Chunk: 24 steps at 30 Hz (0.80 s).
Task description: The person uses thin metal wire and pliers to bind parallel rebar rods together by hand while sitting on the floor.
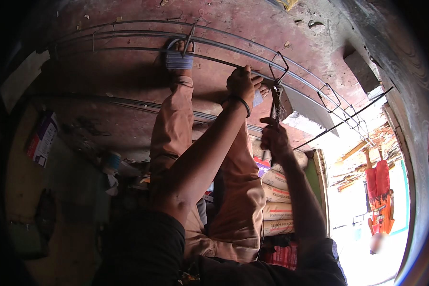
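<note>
A long cage of thin steel bars (224,46) curves across the far part of the view, with bent stirrups (280,66) around the bars. My left hand (241,85), a dark band at its wrist, is closed on the cage's near bar, left of one stirrup. My right hand (274,139) is closed around the handle of pincers (273,110), their head up against the bar at that stirrup's lower corner. Thin strands of tie wire (280,97) seem to hang beside the tool. The jaws are too small to make out.
My slippered foot (180,59) is at the cage. Loose bars (128,102) lie on the reddish floor. Stacked paper sacks (277,209) stand right of my legs. A grey block (361,71) is at the right wall. Beyond the bright doorway stands a person in orange (380,190).
</note>
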{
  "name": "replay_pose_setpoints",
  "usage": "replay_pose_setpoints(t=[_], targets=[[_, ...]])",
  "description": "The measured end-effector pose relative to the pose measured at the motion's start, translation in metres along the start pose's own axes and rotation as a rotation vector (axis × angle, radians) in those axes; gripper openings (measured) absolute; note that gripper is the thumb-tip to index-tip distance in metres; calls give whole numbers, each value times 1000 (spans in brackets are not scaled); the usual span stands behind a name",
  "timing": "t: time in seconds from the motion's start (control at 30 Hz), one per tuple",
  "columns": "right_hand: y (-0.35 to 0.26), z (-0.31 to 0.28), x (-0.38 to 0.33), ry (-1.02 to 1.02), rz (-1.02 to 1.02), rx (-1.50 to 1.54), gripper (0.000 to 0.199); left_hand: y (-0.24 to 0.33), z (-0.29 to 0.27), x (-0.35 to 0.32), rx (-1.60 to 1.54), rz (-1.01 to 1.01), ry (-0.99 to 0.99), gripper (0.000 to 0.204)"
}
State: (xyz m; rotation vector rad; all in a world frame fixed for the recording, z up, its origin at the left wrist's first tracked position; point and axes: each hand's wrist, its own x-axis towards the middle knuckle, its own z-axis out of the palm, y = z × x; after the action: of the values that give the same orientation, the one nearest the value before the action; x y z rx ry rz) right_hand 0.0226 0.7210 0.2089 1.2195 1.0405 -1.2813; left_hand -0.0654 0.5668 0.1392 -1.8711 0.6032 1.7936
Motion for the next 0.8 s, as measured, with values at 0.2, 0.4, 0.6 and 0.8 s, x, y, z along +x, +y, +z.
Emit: replay_pose_setpoints(t=[0.2, 0.4, 0.6, 0.8], targets=[[-10, 48, -1, -439, -60, 945, 21, -23, -11, 15, 456, 47, -207, 41], [-22, 12, -36, -381, -56, 647, 28, -58, -7, -6, 701, 186, -394, 22], [-42, -35, -50, -112, 49, -196, 41, -84, -1, -2, 492, -41, -349, 18], [-28, -27, -57, 498, -644, -1543, 89, -93, -3, -2, 355, -11, -391, 20]])
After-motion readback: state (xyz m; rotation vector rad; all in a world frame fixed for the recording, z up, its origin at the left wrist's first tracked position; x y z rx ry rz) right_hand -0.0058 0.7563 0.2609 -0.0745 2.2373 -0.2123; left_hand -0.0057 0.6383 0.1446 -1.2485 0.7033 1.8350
